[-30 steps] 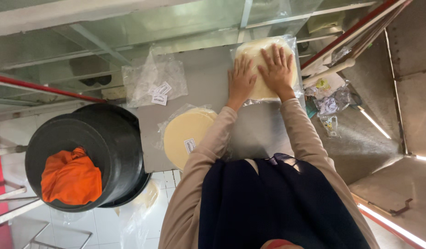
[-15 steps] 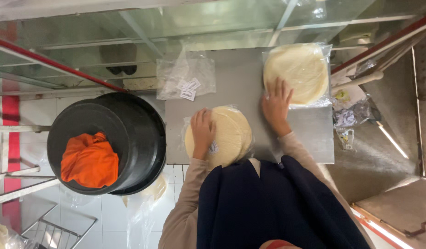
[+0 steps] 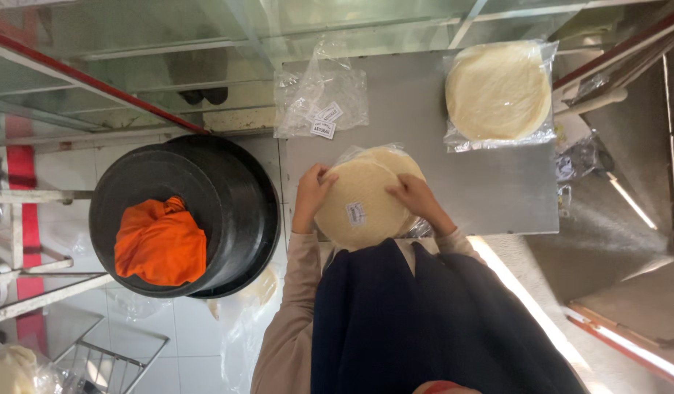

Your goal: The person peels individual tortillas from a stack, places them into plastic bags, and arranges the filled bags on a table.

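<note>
A round stack of pale flatbreads in a clear plastic bag (image 3: 360, 204) lies at the near edge of the steel table (image 3: 483, 182). My left hand (image 3: 311, 191) grips its left rim, and my right hand (image 3: 416, 197) holds its right side. The stack is tipped up toward me, with a small white label on its face. A second bagged stack of flatbreads (image 3: 499, 91) rests flat at the far right of the table.
An empty clear plastic bag with white labels (image 3: 319, 102) lies at the table's far left. A large black bin (image 3: 227, 211) holding an orange bag (image 3: 160, 242) stands left of the table. Glass panels and metal rails run along the far side.
My right hand left the far stack and came to the near stack. Both hands now hold the near stack, which has been drawn to the table's edge and tilted up.
</note>
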